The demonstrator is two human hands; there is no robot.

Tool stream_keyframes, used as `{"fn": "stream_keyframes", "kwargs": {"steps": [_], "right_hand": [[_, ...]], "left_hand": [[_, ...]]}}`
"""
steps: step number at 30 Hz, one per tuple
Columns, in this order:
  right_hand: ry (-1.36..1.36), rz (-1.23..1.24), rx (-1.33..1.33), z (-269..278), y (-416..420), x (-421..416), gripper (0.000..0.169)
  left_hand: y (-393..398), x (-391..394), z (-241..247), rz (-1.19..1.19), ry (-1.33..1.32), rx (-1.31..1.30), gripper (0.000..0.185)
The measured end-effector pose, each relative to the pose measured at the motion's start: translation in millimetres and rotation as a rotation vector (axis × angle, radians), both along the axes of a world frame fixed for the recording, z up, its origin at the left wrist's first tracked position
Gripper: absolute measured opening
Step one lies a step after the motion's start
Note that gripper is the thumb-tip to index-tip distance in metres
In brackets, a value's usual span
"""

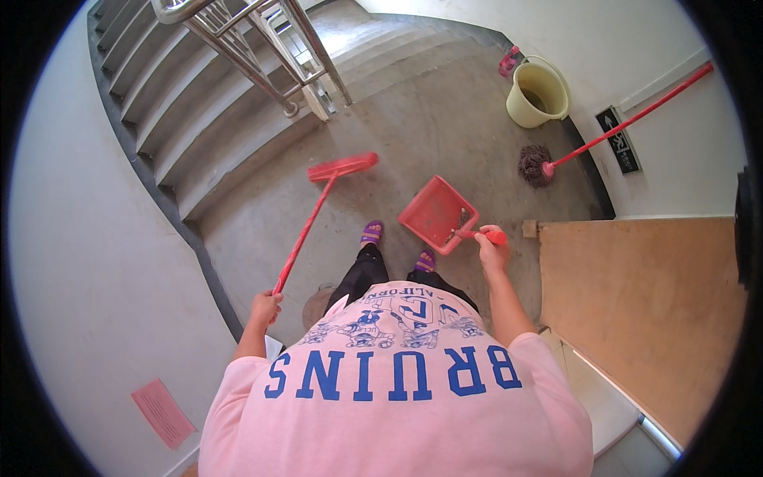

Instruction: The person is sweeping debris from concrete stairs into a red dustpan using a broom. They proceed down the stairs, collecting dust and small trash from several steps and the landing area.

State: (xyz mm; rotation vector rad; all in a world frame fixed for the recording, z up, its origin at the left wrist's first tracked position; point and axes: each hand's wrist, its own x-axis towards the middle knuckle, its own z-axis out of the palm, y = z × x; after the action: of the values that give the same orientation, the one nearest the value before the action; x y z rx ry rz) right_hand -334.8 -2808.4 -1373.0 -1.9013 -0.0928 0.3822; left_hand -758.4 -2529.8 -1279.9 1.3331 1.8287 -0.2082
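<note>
My left hand (264,309) grips the red handle of a broom (304,232). Its red head (343,166) rests on the concrete floor (411,131), ahead of my feet and left of the dustpan. In my right hand (494,253) is the short red handle of a dustpan (434,208). The pan is a wide red plastic tray, just ahead of my right foot. Some dark and pale bits of debris (464,218) lie inside it, gathered towards the handle side. Broom head and dustpan are apart from each other.
Stairs (208,149) rise at the left beside a metal railing (256,71); other steps (405,45) are behind it. A cream bucket (524,98), a pink bottle (508,62) and a red-handled mop (536,166) stand along the right wall. A wooden door (638,310) is at right.
</note>
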Motion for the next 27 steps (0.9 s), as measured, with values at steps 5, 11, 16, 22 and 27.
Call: {"fn": "stream_keyframes", "kwargs": {"steps": [5, 11, 16, 22, 27], "right_hand": [[-0.057, 0.046, -0.053, -17.8, 6.9, 7.6, 0.013], [-0.084, 0.025, -0.033, -30.1, 11.6, 12.2, 0.013], [-0.046, 0.001, 0.012, -47.1, 14.0, 13.6, 0.012], [0.059, -0.042, 0.037, -25.9, 13.6, 14.4, 0.012], [0.049, -0.065, 0.041, -16.3, 4.8, 14.6, 0.011]], "left_hand": [[21.7, 18.6, -16.9, -0.033, 0.047, 0.056, 0.025], [-2.4, 34.9, -16.5, -0.182, 0.053, -0.062, 0.025], [-38.9, 48.0, 5.9, -0.144, -0.080, -0.300, 0.024], [-51.2, 60.6, 36.4, -0.072, -0.185, -0.477, 0.031], [-25.7, 62.6, 49.0, -0.190, -0.242, -0.441, 0.038]]}}
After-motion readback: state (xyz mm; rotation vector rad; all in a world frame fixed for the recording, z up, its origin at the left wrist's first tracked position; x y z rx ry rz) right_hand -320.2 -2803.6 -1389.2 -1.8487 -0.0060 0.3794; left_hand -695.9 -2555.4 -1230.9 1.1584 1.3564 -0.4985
